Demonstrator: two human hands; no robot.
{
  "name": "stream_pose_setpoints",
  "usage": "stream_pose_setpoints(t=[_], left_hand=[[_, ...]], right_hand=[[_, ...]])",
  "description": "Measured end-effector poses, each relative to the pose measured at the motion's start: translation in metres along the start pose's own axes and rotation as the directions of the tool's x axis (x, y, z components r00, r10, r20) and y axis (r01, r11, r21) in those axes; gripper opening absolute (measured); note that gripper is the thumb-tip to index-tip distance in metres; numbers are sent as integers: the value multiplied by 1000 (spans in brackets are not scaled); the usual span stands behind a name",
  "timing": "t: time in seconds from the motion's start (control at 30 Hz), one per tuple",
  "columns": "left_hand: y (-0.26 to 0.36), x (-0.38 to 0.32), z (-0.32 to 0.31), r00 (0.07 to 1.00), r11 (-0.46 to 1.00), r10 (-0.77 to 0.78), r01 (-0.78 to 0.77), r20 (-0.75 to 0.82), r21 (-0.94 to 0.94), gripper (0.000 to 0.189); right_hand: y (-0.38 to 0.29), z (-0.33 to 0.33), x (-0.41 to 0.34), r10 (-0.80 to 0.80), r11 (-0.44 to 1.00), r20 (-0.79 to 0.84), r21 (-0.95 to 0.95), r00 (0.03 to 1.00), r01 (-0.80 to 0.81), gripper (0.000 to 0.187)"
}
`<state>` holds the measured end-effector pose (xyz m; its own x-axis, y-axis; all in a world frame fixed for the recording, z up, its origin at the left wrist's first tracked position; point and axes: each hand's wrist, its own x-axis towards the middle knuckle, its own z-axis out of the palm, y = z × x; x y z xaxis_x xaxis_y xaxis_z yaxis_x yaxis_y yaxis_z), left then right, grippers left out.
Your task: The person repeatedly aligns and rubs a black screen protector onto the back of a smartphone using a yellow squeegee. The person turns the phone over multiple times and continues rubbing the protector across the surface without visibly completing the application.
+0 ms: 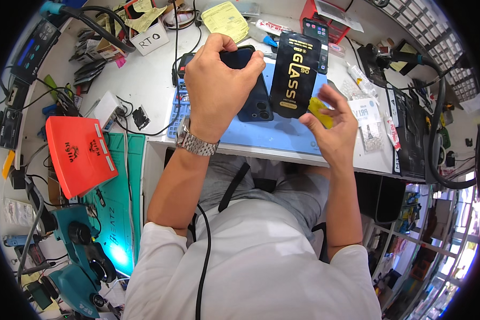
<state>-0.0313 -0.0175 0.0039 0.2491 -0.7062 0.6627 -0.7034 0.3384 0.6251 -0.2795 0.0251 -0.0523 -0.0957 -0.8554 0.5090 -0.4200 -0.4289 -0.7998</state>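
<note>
My left hand (220, 80), with a metal-band watch at the wrist, grips a dark blue smartphone (258, 105) near its far end. The phone's camera lenses face up at the near end, and the hand covers much of its left side. To the right, a black screen-glass sleeve (294, 76) with gold and white lettering stands at a slant above the blue work mat (240, 134). Beside its lower right corner is my right hand (336, 120), fingers spread. Whether the thumb touches the sleeve, I cannot tell. A yellow item (322, 113) shows behind the right hand.
Beyond the sleeve lies another phone (322, 66) with its screen lit. A red box (80, 156) and a teal microscope (70, 276) stand at the left. Glue tubes (392, 132) and a flat black box (410, 132) lie at the right. A black cable (152, 132) crosses the bench.
</note>
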Motion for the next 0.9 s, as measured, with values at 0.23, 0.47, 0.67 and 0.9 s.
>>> stream_pose_setpoints(t=[0.23, 0.47, 0.67, 0.9], left_hand=[[22, -9, -7, 995, 992, -23, 35, 99, -119, 40], [21, -11, -9, 995, 993, 27, -15, 94, -118, 39], [21, -13, -7, 997, 993, 37, -28, 71, -118, 38], [15, -12, -2, 999, 994, 5, 0, 47, -111, 40]], right_hand=[[-5, 34, -10, 396, 847, 327, 233, 858, -479, 37], [-9, 47, -19, 189, 972, 210, 101, 959, -214, 16], [-5, 50, -25, 173, 977, 217, 84, 961, -195, 12], [-19, 47, -22, 234, 971, 264, -17, 936, -238, 15]])
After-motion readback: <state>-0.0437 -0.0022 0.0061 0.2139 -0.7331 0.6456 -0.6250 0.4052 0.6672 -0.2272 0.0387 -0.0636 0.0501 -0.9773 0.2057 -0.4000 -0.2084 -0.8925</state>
